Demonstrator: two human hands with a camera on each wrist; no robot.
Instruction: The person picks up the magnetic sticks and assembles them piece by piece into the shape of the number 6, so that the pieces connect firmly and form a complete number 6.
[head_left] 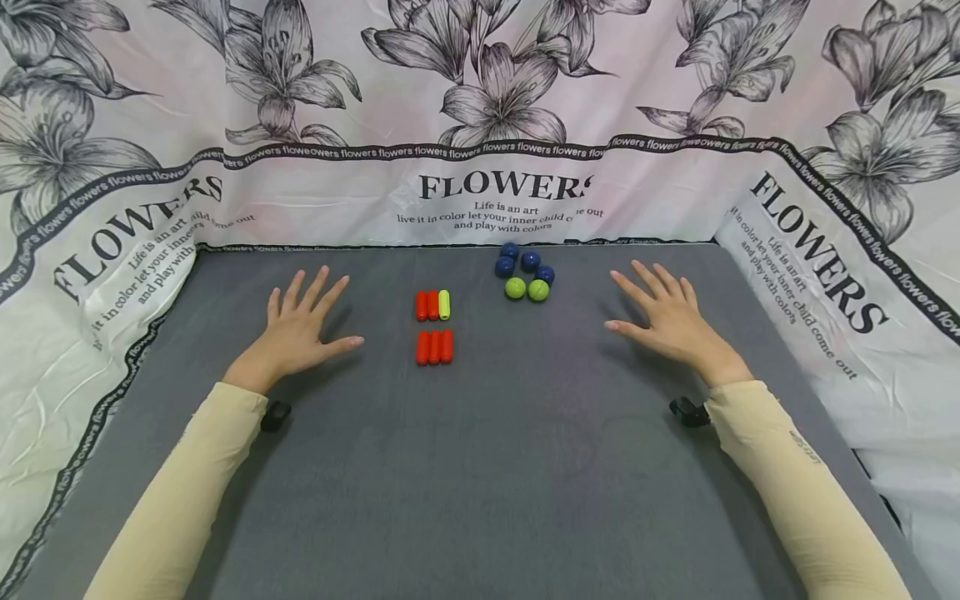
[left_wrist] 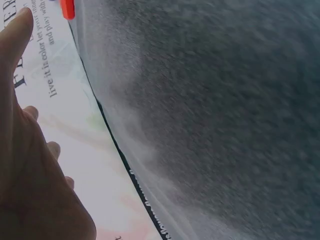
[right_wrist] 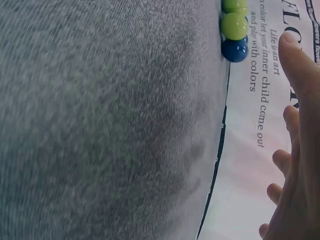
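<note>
With fingers spread and nothing held, my left hand [head_left: 298, 329] is over the left side of the grey table. To its right lie two short rows of small capsule-shaped pieces: the nearer row is all red [head_left: 434, 347], and the farther one has two red pieces [head_left: 427, 306] and a yellow-green piece [head_left: 445, 305]. My right hand [head_left: 670, 321], fingers also spread and holding nothing, is over the right side. Left of it sit several dark blue balls [head_left: 530, 262] and two light green balls [head_left: 537, 290], clustered near the back edge. Neither hand touches any piece.
The grey tabletop [head_left: 465, 483] stretches between and in front of both arms. A white curtain with printed flowers [head_left: 502, 200] borders it at the back and both sides. Dark wrist devices [head_left: 275, 415] show under both sleeves.
</note>
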